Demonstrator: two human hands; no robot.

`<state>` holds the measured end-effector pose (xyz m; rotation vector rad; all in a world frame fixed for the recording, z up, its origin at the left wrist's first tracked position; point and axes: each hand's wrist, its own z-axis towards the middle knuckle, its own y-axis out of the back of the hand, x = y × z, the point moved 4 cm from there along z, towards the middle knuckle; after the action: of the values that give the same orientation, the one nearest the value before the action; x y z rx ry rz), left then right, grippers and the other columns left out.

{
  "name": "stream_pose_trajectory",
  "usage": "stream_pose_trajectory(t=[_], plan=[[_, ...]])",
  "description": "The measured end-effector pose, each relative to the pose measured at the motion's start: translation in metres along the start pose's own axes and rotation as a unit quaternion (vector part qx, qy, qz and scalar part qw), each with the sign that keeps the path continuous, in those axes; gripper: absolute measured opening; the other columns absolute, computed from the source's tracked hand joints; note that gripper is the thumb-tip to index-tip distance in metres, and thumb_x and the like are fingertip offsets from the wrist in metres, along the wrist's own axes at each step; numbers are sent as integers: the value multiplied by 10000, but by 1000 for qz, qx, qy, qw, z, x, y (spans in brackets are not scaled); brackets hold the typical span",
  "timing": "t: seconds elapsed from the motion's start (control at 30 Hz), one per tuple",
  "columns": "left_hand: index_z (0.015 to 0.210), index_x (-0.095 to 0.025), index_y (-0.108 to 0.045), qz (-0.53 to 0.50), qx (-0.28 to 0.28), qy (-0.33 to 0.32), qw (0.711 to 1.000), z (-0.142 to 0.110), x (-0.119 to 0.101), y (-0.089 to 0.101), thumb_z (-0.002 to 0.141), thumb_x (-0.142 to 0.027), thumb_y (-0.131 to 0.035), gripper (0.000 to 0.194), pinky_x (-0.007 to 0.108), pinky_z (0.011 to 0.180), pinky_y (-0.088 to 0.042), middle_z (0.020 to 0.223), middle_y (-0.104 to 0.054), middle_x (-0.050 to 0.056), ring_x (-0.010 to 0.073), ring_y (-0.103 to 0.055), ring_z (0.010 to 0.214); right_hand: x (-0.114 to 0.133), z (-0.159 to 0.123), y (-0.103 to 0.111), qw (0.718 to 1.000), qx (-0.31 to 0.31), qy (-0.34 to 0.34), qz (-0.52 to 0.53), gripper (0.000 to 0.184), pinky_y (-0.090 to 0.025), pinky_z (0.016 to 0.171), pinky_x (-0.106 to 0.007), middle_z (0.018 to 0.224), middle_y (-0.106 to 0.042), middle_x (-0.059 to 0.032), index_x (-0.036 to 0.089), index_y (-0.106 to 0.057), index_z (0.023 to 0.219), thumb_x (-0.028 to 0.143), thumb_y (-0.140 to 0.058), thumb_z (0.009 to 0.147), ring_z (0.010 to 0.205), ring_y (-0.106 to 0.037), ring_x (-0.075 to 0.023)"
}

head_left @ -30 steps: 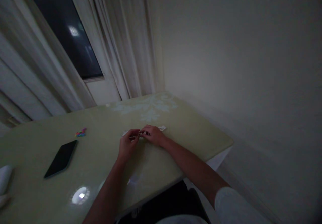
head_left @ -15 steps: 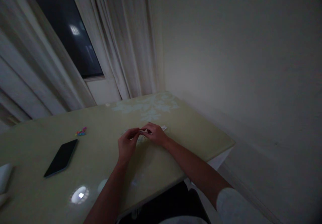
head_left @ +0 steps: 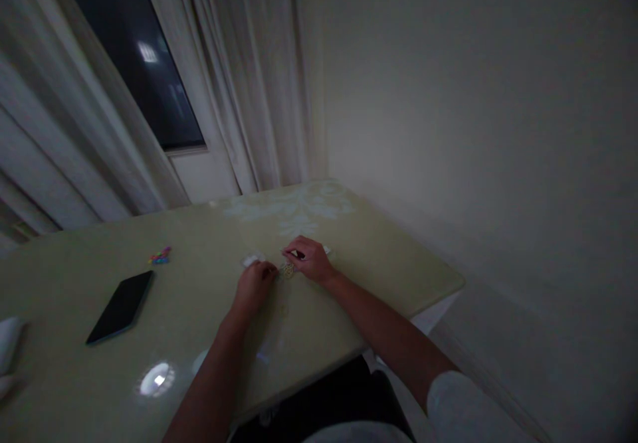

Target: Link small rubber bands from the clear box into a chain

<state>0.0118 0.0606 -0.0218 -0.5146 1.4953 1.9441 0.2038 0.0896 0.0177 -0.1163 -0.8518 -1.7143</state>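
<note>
Presently, the small pale pile (head_left: 287, 270) lies on the worktop (head_left: 379, 257) between the 2 hands: to the right of the left fingertips and on the wearer's side of the right fingertips. Left hand (head_left: 253, 287): fingers curled, tips just beside the pile; grip cannot be determined. Right hand (head_left: 314, 261): thumb and finger in a narrow pinch; contents cannot be determined. The pile is roughly round, with no clear long axis. Neither hand is clearly nearer. Coloured pieces (head_left: 160, 256) and a dark tablet (head_left: 121, 307) lie well left. Curtains (head_left: 259, 97) and a plain wall (head_left: 448, 111) stand beyond.
</note>
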Motion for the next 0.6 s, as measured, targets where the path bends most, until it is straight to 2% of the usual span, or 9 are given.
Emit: stream_pose_trajectory(t=[0.13, 0.27, 0.43, 0.6], plan=[[1077, -152, -700, -13, -6, 2, 1000, 2, 0, 2, 999, -373, -691, 234, 399, 836, -608, 1051, -729, 49, 192, -712, 910, -1, 0, 0, 1000, 6, 0, -5, 140, -509, 763, -257, 865, -710, -44, 200, -763, 940, 309, -699, 1000, 749, -621, -153], [1084, -152, -693, -68, -56, 3, 996, 4, -3, 13, 1017, -376, -666, 236, 376, 798, -612, 1020, -726, 42, 177, -709, 861, 0, 0, 0, 1000, 9, 5, -7, 172, -513, 745, -260, 863, -720, -52, 197, -772, 925, 329, -698, 1007, 740, -635, -153], [1116, -149, -696, -152, -91, -23, 984, 3, -16, 22, 1019, -386, -665, 258, 400, 837, -623, 1053, -743, 53, 193, -732, 912, 3, -1, -1, 1000, 18, 10, -3, 177, -523, 769, -264, 885, -740, -59, 197, -790, 964, 338, -694, 1014, 781, -675, -161], [1125, -154, -714, -185, -107, -32, 976, -2, -25, 22, 1010, -412, -676, 285, 409, 850, -622, 1040, -761, 52, 187, -740, 882, 7, -2, -1, 999, 40, 22, 1, 189, -539, 826, -276, 931, -757, -63, 212, -799, 1012, 341, -663, 1034, 846, -700, -171]])
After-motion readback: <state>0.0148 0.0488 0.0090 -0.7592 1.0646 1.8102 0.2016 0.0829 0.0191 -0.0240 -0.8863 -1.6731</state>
